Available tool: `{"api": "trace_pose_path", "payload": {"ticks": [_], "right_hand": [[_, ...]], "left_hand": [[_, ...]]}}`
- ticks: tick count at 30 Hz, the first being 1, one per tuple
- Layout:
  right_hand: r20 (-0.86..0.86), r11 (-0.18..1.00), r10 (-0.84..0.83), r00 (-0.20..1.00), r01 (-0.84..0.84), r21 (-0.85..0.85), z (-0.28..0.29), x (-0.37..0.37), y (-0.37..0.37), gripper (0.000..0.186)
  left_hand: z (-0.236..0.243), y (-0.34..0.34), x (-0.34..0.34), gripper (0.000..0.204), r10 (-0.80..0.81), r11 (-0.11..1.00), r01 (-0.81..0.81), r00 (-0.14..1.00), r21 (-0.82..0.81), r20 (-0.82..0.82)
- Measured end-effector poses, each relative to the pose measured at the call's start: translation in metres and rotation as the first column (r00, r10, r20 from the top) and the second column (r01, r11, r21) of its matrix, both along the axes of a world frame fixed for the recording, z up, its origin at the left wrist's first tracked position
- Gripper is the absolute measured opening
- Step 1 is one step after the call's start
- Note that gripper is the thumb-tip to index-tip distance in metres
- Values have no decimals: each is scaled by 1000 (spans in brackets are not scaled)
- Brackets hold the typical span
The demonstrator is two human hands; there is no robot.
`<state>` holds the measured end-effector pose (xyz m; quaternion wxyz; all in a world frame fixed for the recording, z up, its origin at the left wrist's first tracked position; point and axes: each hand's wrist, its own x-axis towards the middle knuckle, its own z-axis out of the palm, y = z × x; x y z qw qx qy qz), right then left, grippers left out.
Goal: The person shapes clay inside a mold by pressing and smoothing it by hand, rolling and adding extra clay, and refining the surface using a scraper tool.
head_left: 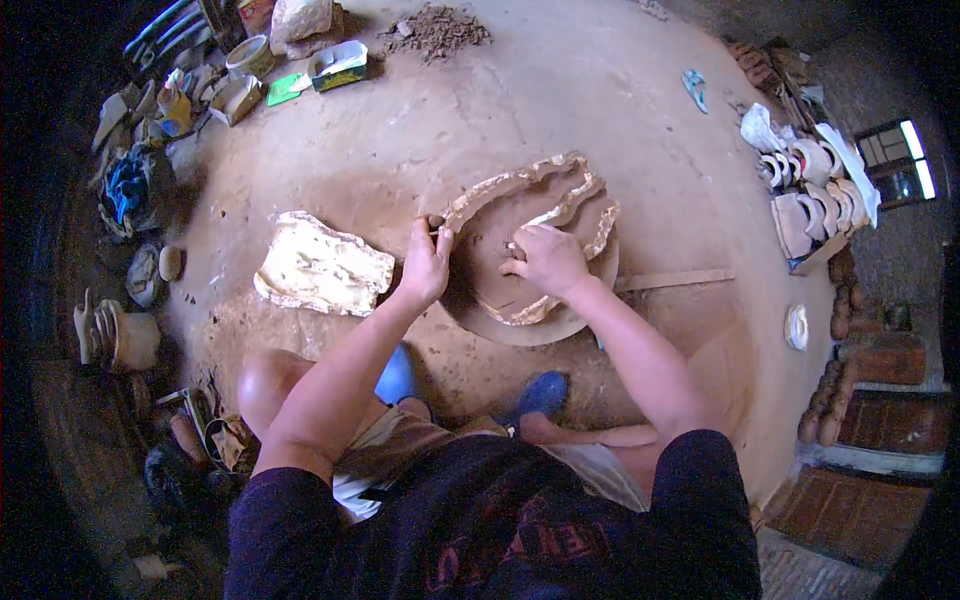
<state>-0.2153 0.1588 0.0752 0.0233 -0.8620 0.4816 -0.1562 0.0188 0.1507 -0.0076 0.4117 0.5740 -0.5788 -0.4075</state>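
A pale plaster mould with a ragged, raised rim and brown clay inside lies on a round board on the floor in front of me. My left hand is at the mould's left edge, thumb and fingers closed on a small dark lump of clay. Over the middle of the mould, my right hand bends its fingers down against the clay beside an inner wall. What its fingertips pinch, if anything, is hidden. Left of my left hand lies a separate, whitish plaster mould piece.
A flat wooden strip lies right of the board. My blue shoes are close below it. Crumbled clay and an open box lie at the back. Curved mould pieces are stacked at right; clutter lines the left wall.
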Motion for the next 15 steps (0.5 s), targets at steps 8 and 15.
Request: {"api": "trace_pose_path", "payload": {"ticks": [8, 15], "right_hand": [[45, 842, -374, 926, 318, 435, 5, 5, 8, 43], [39, 769, -412, 910, 325, 550, 10, -5, 13, 45]], "left_hand": [[15, 21, -7, 32, -4, 998, 4, 1000, 65, 10], [21, 44, -9, 37, -42, 993, 37, 998, 112, 43]]}}
